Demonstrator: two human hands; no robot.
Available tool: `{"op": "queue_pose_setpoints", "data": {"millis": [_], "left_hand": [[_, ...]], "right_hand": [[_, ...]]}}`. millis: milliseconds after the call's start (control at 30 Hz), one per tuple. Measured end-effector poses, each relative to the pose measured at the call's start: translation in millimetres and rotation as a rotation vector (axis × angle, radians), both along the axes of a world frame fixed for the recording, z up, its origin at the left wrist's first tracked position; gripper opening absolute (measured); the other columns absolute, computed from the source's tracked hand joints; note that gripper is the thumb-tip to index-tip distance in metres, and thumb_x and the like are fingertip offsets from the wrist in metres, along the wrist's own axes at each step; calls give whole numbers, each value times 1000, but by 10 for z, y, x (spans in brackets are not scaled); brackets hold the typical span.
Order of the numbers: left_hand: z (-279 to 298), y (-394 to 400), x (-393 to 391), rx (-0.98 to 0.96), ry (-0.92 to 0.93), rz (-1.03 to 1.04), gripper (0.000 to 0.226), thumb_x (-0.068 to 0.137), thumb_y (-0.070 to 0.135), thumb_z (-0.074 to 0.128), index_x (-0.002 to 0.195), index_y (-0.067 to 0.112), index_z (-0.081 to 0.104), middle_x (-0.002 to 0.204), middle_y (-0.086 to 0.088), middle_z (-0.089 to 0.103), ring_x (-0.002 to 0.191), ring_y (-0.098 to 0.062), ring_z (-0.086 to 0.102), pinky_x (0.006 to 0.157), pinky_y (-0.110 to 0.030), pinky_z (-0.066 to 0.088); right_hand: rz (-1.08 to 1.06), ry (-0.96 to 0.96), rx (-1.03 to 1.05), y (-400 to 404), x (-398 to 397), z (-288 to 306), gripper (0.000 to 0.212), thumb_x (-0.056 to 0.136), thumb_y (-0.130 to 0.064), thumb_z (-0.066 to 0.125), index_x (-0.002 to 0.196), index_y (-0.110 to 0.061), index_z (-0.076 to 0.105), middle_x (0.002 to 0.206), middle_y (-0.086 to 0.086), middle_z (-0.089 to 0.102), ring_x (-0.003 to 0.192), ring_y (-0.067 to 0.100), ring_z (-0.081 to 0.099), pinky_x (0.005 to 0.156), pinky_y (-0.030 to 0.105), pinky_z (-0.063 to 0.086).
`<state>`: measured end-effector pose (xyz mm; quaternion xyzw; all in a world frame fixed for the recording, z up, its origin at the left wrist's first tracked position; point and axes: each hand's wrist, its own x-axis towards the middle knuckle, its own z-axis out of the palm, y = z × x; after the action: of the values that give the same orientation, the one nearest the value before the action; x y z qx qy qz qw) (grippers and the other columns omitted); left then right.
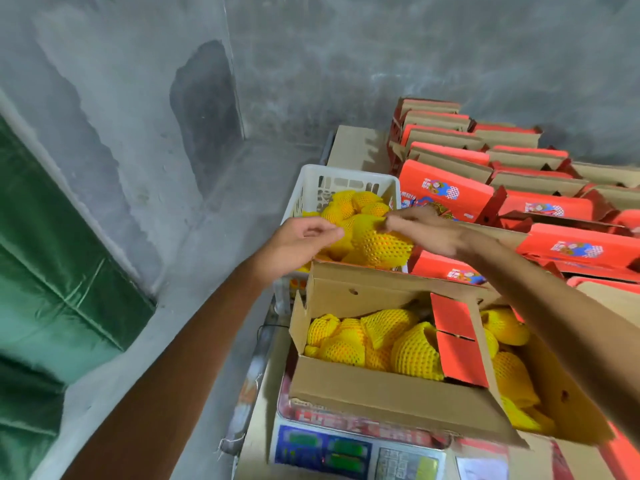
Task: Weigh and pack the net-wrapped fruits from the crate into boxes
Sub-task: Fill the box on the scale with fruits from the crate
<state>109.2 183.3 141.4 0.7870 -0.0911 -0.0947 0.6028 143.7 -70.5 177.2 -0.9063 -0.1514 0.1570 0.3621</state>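
Both hands (301, 237) (420, 230) pinch a netted fruit (381, 247) over the white crate (311, 188); the near box (381, 393) on the scale (346, 452) holds more, red cartons (519, 188) stacked right.

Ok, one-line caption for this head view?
Both hands pinch a net-wrapped fruit above the white crate, behind a part-filled box on the scale.

1. Fruits (349, 209) in yellow foam nets are lying heaped in the white slatted crate (311, 188), far left of the boxes.
2. One netted fruit (382, 247) is sitting atop the heap at the crate's near edge.
3. An open box (391, 393) is sitting on the scale (346, 452), holding more netted fruits (412, 351).
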Motion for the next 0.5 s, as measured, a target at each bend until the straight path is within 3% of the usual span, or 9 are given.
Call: {"op": "queue_pose_setpoints", "data": {"millis": [100,167,233,300,367,433,500], "left_hand": [[104,-110,-399,-49,-205,34,25,93,26,74,115,14,73,119,2,73,113,-9,67,101,-27,51],[98,-188,-648,-52,-289,75,31,88,32,79,116,19,73,128,3,69,123,-8,62,108,-37,49],[26,-261,-869,-107,-332,122,43,82,38,81,117,14,73,131,0,67,126,-13,61,110,-43,48],[-92,-322,-1054,-187,-321,128,48,80,37,80,118,9,73,126,-4,71,120,-22,66,107,-49,50],[-210,-376,-1187,-260,-273,93,44,82,31,81,119,9,72,117,-5,75,111,-26,71,101,-49,55],[-305,-425,-1254,-275,-239,76,40,85,25,80,121,11,70,115,-5,76,109,-24,72,96,-42,58],[-354,-480,-1284,-273,-159,65,40,87,21,80,124,12,68,115,-6,75,106,-24,73,89,-35,60]], "right_hand": [[-28,-67,94,20,-381,119,40,75,-61,55,89,-32,77,107,-2,74,107,8,65,102,28,45],[-22,-136,187,45,-657,134,48,76,-57,55,91,-17,76,107,6,68,99,1,65,90,19,46],[-14,-158,288,48,-914,93,47,76,-58,53,86,-15,72,88,4,65,80,-5,60,75,18,44],[-65,-113,322,16,-1136,-10,46,74,-60,55,87,-19,71,82,-7,59,79,0,54,70,27,43],[-113,-99,338,-26,-1315,-146,47,77,-59,58,96,-17,70,84,-3,59,80,6,53,69,29,41],[-167,-132,359,-57,-1475,-269,34,85,-49,63,96,-19,74,81,-1,64,74,0,54,65,16,41],[-224,-167,377,-98,-1610,-344,20,90,-40,64,95,-25,76,83,-16,70,75,-9,58,66,6,41]]}}
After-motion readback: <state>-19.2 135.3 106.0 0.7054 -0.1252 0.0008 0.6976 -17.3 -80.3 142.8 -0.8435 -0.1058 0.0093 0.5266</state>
